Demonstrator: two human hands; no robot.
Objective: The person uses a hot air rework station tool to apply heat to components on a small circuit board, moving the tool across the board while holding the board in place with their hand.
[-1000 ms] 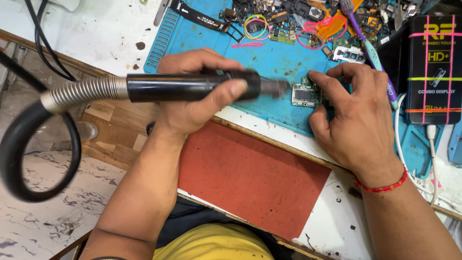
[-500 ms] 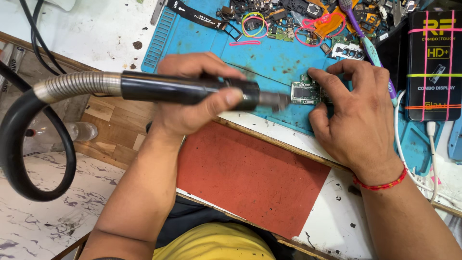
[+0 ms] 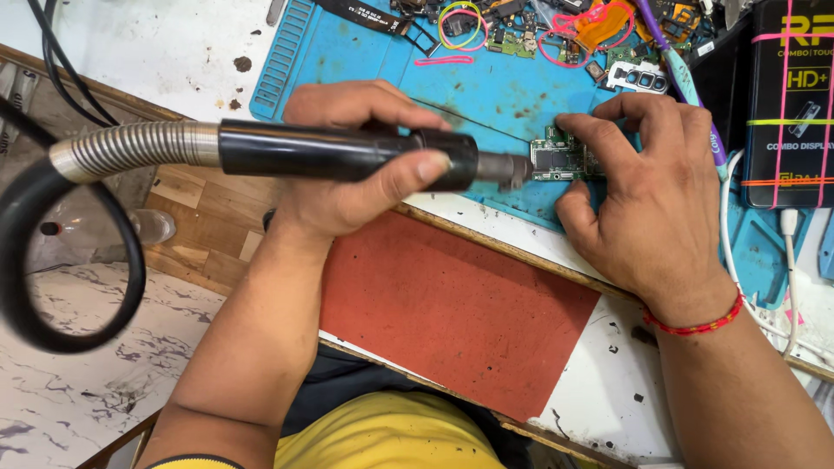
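Now gripped lengthwise in left hand (image 3: 347, 165), black nozzle tool (image 3: 347, 155) pointing right at small circuit board (image 3: 556, 161), pinned by right hand (image 3: 651, 200) fingertips.

Left hand (image 3: 347, 165) fisted; right hand (image 3: 651, 200) pressing, fingers curled.

1 head view, close, looking steeply down at blue mat (image 3: 512, 91).

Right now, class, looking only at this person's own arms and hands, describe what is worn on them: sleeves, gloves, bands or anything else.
Both forearms are bare, with no sleeves in view. The left hand wears no glove, ring or band. The right hand is also ungloved, but a thin red beaded thread bracelet circles its wrist. A yellow shirt shows at the bottom edge, below the arms.
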